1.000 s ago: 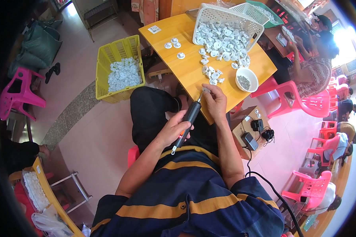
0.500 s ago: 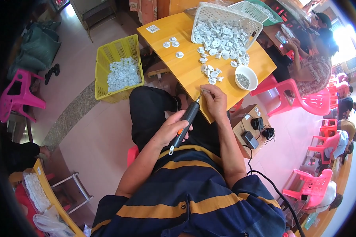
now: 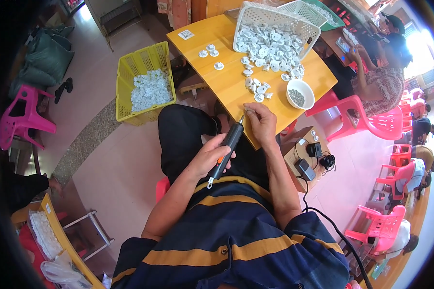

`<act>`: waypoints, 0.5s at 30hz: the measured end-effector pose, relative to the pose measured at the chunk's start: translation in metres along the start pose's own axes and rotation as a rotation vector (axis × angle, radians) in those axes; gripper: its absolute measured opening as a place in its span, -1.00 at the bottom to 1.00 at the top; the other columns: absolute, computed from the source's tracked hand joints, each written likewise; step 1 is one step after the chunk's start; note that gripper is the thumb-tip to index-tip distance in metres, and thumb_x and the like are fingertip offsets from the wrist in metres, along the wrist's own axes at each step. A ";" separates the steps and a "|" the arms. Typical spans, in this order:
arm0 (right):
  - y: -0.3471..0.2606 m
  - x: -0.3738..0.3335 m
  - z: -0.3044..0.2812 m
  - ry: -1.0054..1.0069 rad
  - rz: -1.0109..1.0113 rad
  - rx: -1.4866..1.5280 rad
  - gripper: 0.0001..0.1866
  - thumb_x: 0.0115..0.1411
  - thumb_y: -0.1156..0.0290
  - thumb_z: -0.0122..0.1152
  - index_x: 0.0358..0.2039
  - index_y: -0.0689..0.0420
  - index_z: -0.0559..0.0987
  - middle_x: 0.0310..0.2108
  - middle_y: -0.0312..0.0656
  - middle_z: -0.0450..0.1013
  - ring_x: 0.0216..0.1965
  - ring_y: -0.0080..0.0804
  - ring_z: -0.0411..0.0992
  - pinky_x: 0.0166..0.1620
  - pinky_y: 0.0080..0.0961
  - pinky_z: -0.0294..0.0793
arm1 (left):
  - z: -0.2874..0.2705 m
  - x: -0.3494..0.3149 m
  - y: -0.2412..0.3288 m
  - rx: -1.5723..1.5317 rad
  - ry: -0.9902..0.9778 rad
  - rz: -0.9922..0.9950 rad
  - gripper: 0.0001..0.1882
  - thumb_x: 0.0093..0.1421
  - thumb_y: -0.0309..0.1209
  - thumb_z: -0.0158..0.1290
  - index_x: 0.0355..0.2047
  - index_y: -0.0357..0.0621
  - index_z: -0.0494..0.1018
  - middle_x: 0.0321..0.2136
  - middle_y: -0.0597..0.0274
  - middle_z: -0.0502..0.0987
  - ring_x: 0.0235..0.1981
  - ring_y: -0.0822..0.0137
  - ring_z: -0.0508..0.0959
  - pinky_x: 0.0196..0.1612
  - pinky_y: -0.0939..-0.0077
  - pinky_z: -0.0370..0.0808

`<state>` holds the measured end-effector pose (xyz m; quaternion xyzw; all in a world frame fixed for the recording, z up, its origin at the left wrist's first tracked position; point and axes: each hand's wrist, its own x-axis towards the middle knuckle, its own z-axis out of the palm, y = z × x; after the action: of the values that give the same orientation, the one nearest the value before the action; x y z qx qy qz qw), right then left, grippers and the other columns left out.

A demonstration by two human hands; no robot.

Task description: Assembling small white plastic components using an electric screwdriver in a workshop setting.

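My left hand (image 3: 212,155) is wrapped round a black electric screwdriver (image 3: 230,144) with an orange switch and a hanging loop at its lower end. The screwdriver slants up and to the right, its bit reaching my right fingertips. My right hand (image 3: 263,126) pinches at that bit above the near table edge; whatever small thing sits between its fingers is too hidden to name. Just beyond it lie several loose white plastic pieces (image 3: 259,90) with round discs. To their right stands a white bowl (image 3: 309,99) of small metal screws (image 3: 296,98).
A white basket (image 3: 314,36) tips white pieces onto the yellow table (image 3: 197,36). Left of it, a yellow crate (image 3: 125,67) on the floor holds more. A cardboard box (image 3: 294,164) with black adapters stands by my right arm. A person (image 3: 378,82) sits on a pink chair at right.
My hands and the screwdriver hold nearly the same place. At the right, the seated person's arm and phone have shifted slightly.
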<state>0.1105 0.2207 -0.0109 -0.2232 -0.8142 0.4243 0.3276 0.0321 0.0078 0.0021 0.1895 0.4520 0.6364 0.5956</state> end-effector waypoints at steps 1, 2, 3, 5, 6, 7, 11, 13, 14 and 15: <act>-0.001 0.000 0.000 0.000 0.001 -0.001 -0.80 0.22 0.60 0.25 -0.14 0.20 0.67 -0.27 -0.16 0.60 -0.27 -0.46 0.57 -0.13 -0.58 0.53 | 0.000 0.000 0.000 0.000 -0.001 -0.001 -0.55 0.37 -0.40 -0.07 0.24 -0.19 0.24 -0.30 0.19 0.56 -0.49 0.45 0.57 -0.42 0.56 0.59; -0.002 0.000 0.000 0.007 -0.003 -0.004 -0.80 0.21 0.61 0.25 -0.14 0.20 0.67 -0.27 -0.16 0.60 -0.27 -0.45 0.58 -0.14 -0.57 0.54 | 0.001 0.000 0.001 0.002 -0.001 -0.002 -0.55 0.37 -0.40 -0.06 0.24 -0.19 0.24 -0.30 0.19 0.55 -0.49 0.45 0.57 -0.42 0.56 0.59; -0.002 -0.001 0.001 0.013 -0.007 -0.008 -0.79 0.21 0.61 0.25 -0.14 0.19 0.67 -0.27 -0.16 0.60 -0.27 -0.44 0.58 -0.15 -0.57 0.54 | 0.001 0.000 0.001 0.005 -0.001 -0.004 -0.55 0.37 -0.40 -0.06 0.24 -0.19 0.24 -0.30 0.19 0.55 -0.49 0.45 0.57 -0.42 0.56 0.59; -0.002 -0.001 0.001 0.016 -0.008 -0.016 -0.79 0.20 0.61 0.25 -0.15 0.19 0.67 -0.27 -0.16 0.60 -0.28 -0.44 0.58 -0.15 -0.57 0.54 | 0.000 0.000 0.000 0.010 -0.002 0.000 -0.54 0.36 -0.40 -0.06 0.24 -0.19 0.24 -0.30 0.18 0.55 -0.49 0.45 0.57 -0.42 0.56 0.59; -0.003 -0.002 0.001 0.018 -0.011 -0.024 -0.79 0.20 0.61 0.25 -0.15 0.18 0.67 -0.28 -0.16 0.60 -0.29 -0.43 0.58 -0.16 -0.56 0.54 | 0.000 0.000 0.000 0.015 -0.002 0.004 -0.54 0.36 -0.40 -0.06 0.25 -0.19 0.24 -0.30 0.18 0.55 -0.49 0.45 0.57 -0.42 0.56 0.59; -0.003 -0.002 0.001 0.018 -0.010 -0.023 -0.79 0.20 0.61 0.25 -0.15 0.18 0.67 -0.28 -0.16 0.60 -0.29 -0.43 0.58 -0.16 -0.56 0.54 | 0.000 0.000 0.000 0.015 -0.002 0.003 -0.54 0.36 -0.40 -0.06 0.25 -0.19 0.24 -0.30 0.18 0.55 -0.49 0.45 0.57 -0.42 0.56 0.59; -0.004 -0.002 0.001 0.022 -0.024 -0.041 -0.78 0.18 0.61 0.26 -0.15 0.18 0.68 -0.29 -0.15 0.59 -0.31 -0.43 0.58 -0.18 -0.55 0.54 | 0.001 0.000 0.001 0.025 0.011 -0.006 -0.52 0.35 -0.40 -0.05 0.26 -0.19 0.23 -0.30 0.18 0.54 -0.49 0.44 0.57 -0.42 0.55 0.59; -0.003 -0.002 0.001 0.024 -0.030 -0.049 -0.78 0.18 0.61 0.26 -0.15 0.18 0.68 -0.29 -0.15 0.59 -0.31 -0.43 0.58 -0.18 -0.55 0.54 | 0.002 0.000 0.002 0.039 0.012 -0.006 -0.51 0.34 -0.40 -0.06 0.27 -0.19 0.22 -0.30 0.18 0.54 -0.49 0.44 0.57 -0.42 0.54 0.59; -0.004 -0.001 0.001 0.019 -0.036 -0.053 -0.78 0.18 0.61 0.26 -0.15 0.18 0.68 -0.29 -0.15 0.59 -0.31 -0.43 0.58 -0.18 -0.55 0.54 | 0.001 0.000 0.001 0.039 0.013 -0.004 -0.50 0.34 -0.40 -0.05 0.27 -0.19 0.22 -0.30 0.18 0.54 -0.49 0.44 0.57 -0.42 0.54 0.59; -0.006 -0.001 0.000 0.014 -0.041 -0.057 -0.78 0.18 0.61 0.26 -0.15 0.18 0.68 -0.29 -0.14 0.59 -0.31 -0.43 0.58 -0.19 -0.55 0.54 | 0.001 0.000 0.001 0.038 0.014 -0.003 -0.50 0.34 -0.40 -0.05 0.27 -0.19 0.22 -0.31 0.19 0.54 -0.49 0.44 0.56 -0.42 0.54 0.59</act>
<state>0.1104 0.2168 -0.0066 -0.2187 -0.8280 0.3925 0.3356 0.0324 0.0087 0.0030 0.1957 0.4686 0.6281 0.5895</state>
